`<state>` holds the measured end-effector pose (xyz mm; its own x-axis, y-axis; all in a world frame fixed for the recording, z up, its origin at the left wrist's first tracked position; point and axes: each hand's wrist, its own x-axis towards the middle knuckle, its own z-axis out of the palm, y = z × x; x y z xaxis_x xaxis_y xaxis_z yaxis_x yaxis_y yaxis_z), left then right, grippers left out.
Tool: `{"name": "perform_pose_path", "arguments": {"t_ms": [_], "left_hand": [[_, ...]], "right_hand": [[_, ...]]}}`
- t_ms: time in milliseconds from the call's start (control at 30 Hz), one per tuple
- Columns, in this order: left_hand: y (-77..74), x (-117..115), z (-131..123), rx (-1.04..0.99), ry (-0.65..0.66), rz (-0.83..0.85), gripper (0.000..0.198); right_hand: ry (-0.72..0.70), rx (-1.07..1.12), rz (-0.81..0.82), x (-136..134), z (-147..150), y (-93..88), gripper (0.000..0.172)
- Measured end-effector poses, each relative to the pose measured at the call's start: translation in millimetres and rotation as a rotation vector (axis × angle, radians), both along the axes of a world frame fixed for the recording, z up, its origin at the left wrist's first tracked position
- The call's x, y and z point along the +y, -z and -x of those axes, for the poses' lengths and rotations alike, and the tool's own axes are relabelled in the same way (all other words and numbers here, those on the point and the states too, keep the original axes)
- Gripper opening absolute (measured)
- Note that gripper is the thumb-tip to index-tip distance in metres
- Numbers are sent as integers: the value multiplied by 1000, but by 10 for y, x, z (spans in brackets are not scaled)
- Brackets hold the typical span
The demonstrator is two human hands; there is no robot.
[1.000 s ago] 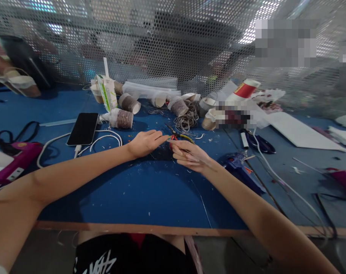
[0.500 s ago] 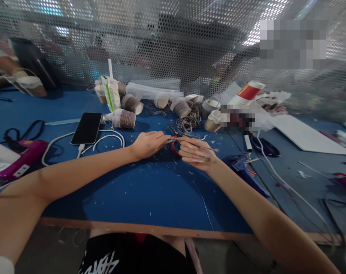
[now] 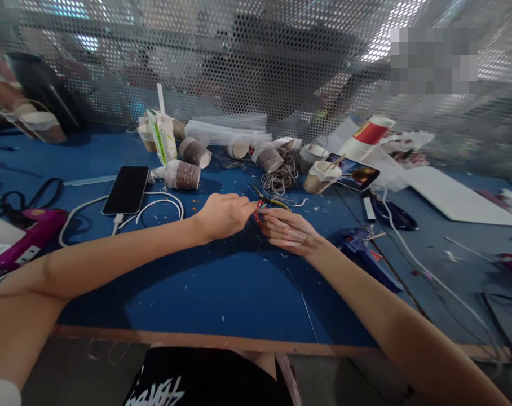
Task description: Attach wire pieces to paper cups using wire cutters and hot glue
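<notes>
My left hand (image 3: 223, 215) and my right hand (image 3: 288, 230) meet over the middle of the blue table (image 3: 205, 282). Both pinch a small red and yellow piece (image 3: 260, 211) between their fingertips; I cannot make out what it is. Small pliers with dark jaws and yellow handles (image 3: 268, 200) lie just behind the fingertips. A tangle of grey string (image 3: 281, 177) sits a little farther back. A thin thread (image 3: 302, 299) trails across the table toward the front edge.
Several string-wrapped paper cups (image 3: 182, 175) lie along the back by a perforated metal screen (image 3: 256, 62). A black phone (image 3: 126, 189) with a white cable lies left, a pink glue gun (image 3: 23, 239) far left, a blue glue gun (image 3: 366, 256) and scissors (image 3: 393, 214) right.
The right hand lifted slightly, then came back down toward the table. The left fingers have closed into a tighter pinch on the small piece. The view shifted a little.
</notes>
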<state>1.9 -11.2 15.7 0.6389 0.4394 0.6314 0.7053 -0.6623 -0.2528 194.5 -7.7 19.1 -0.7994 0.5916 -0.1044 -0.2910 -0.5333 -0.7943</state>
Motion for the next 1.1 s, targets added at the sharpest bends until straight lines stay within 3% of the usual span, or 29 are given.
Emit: {"name": "perform_pose_path", "arguments": {"t_ms": [200,467,633,867,1100], "left_hand": [[-102,-64,-42,11,-39,120,28],[-191,-111,-38,109,-3,68,24],[-250,-128,-51,133,-83,181,20],[-372,-135,-40,192,-167,321,21],[-387,-109,-7,187,-81,263,16]], "right_hand": [[23,57,20,-25,25,-21,40],[-10,-26,-44,-49,22,-10,40],[43,-23,-124,-91,75,-36,38],[12,-32,-97,-73,44,-89,35],[40,-89,-147,-89,64,-51,39]]}}
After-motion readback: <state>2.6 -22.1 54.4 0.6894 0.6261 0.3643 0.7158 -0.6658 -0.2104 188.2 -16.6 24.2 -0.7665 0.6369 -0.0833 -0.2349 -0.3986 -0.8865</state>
